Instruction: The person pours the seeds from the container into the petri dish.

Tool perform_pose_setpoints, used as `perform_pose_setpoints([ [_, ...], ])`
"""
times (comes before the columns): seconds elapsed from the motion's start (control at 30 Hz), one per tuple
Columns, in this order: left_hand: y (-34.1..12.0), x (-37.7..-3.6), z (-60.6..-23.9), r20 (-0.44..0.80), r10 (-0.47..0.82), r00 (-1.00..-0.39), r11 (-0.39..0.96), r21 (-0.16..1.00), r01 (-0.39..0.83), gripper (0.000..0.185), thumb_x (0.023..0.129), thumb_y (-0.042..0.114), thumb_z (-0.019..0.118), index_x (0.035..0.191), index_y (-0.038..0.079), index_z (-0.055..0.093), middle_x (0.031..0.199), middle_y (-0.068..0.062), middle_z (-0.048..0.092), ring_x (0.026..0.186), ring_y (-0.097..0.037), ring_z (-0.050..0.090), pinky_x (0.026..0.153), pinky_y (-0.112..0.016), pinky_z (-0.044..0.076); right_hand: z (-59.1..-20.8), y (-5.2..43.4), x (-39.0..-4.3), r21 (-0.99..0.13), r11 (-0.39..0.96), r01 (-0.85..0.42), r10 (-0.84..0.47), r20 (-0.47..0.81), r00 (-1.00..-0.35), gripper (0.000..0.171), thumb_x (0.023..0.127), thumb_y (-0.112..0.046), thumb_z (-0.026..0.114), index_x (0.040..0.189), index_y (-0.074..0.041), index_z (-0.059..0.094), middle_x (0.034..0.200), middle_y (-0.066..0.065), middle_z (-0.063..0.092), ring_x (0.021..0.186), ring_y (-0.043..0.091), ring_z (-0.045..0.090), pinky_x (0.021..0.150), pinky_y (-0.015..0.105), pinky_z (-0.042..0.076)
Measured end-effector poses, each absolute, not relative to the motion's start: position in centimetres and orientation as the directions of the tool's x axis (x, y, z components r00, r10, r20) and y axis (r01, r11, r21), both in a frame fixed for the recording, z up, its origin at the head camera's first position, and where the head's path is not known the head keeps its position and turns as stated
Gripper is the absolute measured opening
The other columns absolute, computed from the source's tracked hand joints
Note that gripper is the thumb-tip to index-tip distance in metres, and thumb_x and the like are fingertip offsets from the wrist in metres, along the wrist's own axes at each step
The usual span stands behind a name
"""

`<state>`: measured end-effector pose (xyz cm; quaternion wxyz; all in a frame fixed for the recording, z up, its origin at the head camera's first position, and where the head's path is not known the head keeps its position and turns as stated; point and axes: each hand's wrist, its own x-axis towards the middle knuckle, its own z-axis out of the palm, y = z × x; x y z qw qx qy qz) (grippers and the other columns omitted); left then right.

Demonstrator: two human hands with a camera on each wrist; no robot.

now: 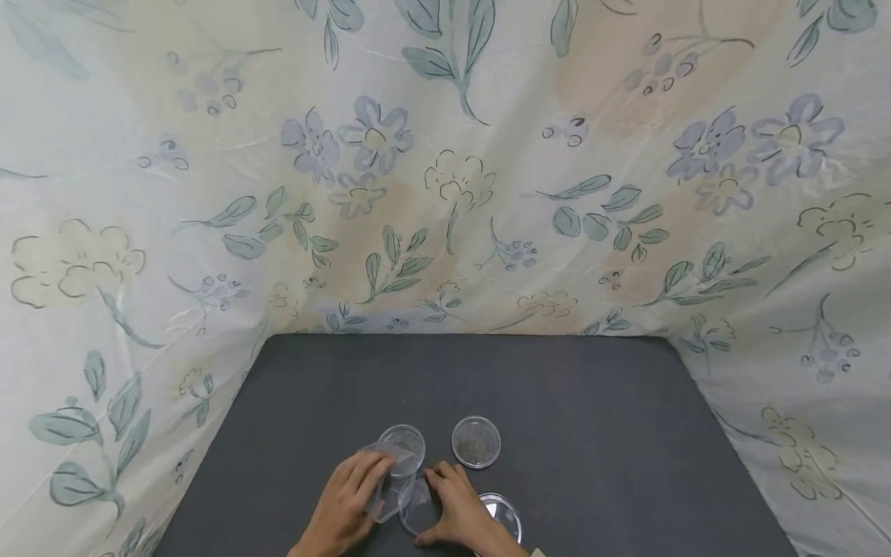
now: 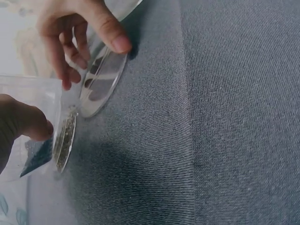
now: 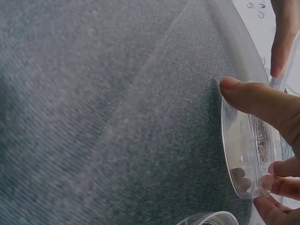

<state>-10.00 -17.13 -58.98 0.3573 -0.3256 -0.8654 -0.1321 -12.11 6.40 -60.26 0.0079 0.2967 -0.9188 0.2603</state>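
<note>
My left hand [image 1: 348, 491] grips a clear plastic container [image 1: 384, 499], tilted above the table; the thumb presses its wall in the left wrist view. To its right, my right hand [image 1: 459, 507] holds a clear, shallow round petri dish [image 1: 420, 509] by its rim, thumb on one side and fingers on the other. That dish [image 3: 236, 145] sits low at the table surface. Just beyond the container stands another petri dish [image 1: 404, 439], partly covered by it. In the left wrist view, a dish with brownish grains [image 2: 65, 140] shows beside the container.
A petri dish with brownish grains [image 1: 476, 449] stands beyond my right hand. Another clear round dish [image 1: 503, 510] lies partly under my right wrist. The dark grey tabletop [image 1: 592, 418] is bordered by a floral cloth [image 1: 445, 232] at the back and sides.
</note>
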Motion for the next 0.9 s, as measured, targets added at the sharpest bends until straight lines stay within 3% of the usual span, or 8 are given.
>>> perform_pose_setpoints([
  [0.1, -16.7, -10.3, -58.7, 0.712, 0.494, -0.499, 0.753, -0.063, 0.655, 0.041, 0.098, 0.008, 0.037, 0.127, 0.008, 0.066, 0.122, -0.005, 0.065, 0.112, -0.022, 0.057, 0.116, -0.026, 0.028, -60.0, 6.4, -12.2, -0.485, 0.692, -0.534, -0.541, 0.141, -0.829, 0.098, 0.046, -0.048, 0.101, 0.126, -0.001, 0.069, 0.113, -0.002, 0.064, 0.097, 0.01, 0.05, 0.09, 0.026, 0.054],
  [0.2, -16.2, -10.4, -58.6, 0.715, 0.519, -0.468, 0.749, -0.116, 0.652, 0.048, 0.109, 0.013, 0.022, 0.127, 0.011, 0.066, 0.122, -0.003, 0.065, 0.111, -0.02, 0.058, 0.107, -0.03, 0.034, -59.8, 6.4, -12.3, -0.498, 0.691, -0.524, -0.538, 0.129, -0.833, 0.099, 0.045, -0.047, 0.102, 0.126, -0.001, 0.07, 0.113, -0.002, 0.065, 0.096, 0.01, 0.05, 0.089, 0.026, 0.055],
  [0.4, -15.3, -10.4, -58.8, 0.699, 0.565, -0.438, 0.73, -0.177, 0.66, 0.047, 0.113, 0.014, 0.022, 0.129, 0.015, 0.066, 0.122, 0.0, 0.065, 0.112, -0.018, 0.057, 0.099, -0.032, 0.04, -60.0, 6.4, -12.4, -0.537, 0.673, -0.508, -0.534, 0.121, -0.837, 0.102, 0.045, -0.046, 0.102, 0.127, 0.002, 0.069, 0.114, -0.001, 0.065, 0.097, 0.009, 0.05, 0.089, 0.027, 0.055],
  [0.9, -14.8, -10.4, -59.2, 0.658, 0.631, -0.412, 0.697, -0.246, 0.673, 0.047, 0.114, 0.016, 0.022, 0.134, 0.019, 0.065, 0.126, 0.004, 0.065, 0.117, -0.014, 0.057, 0.102, -0.031, 0.041, -60.4, 6.5, -12.4, -0.544, 0.658, -0.52, -0.536, 0.146, -0.831, 0.097, 0.045, -0.046, 0.103, 0.126, -0.003, 0.071, 0.112, -0.003, 0.064, 0.096, 0.007, 0.049, 0.088, 0.026, 0.054],
])
